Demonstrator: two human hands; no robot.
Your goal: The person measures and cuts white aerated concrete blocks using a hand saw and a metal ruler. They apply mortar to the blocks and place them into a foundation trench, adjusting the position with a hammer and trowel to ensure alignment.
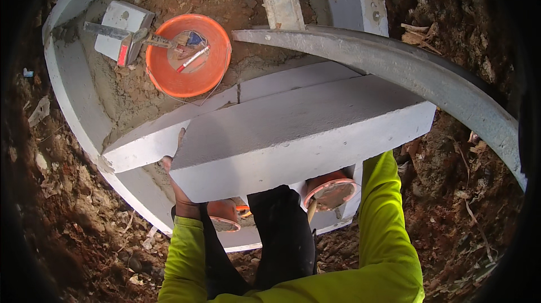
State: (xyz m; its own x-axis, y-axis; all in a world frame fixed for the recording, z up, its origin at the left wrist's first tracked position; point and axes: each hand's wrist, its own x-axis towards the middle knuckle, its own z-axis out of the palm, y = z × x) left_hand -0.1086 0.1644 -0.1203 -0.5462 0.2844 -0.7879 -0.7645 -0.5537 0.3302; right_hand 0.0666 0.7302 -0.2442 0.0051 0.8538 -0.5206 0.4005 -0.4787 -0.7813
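Observation:
A long grey-white lightweight concrete block (304, 128) spans the space in front of me, tilted, its right end higher than its left. My left hand (181, 191) grips the block's left end, palm side against it, with a fingertip showing past the edge. The block hides my right hand; only the yellow-green right sleeve (384, 207) shows, running up behind the block's right end. Just beyond lies a row of similar pale blocks (147, 144) forming a low wall, with a thin joint. I cannot tell whether the held block touches this wall.
Beyond the wall, an orange bucket (159, 70) holds a red-white marker and other small items. A hammer-like tool (107, 31) lies over a block piece (125, 16). Metal beams (389, 55) cross at right. Below the block are mortar buckets (333, 195) (224, 213).

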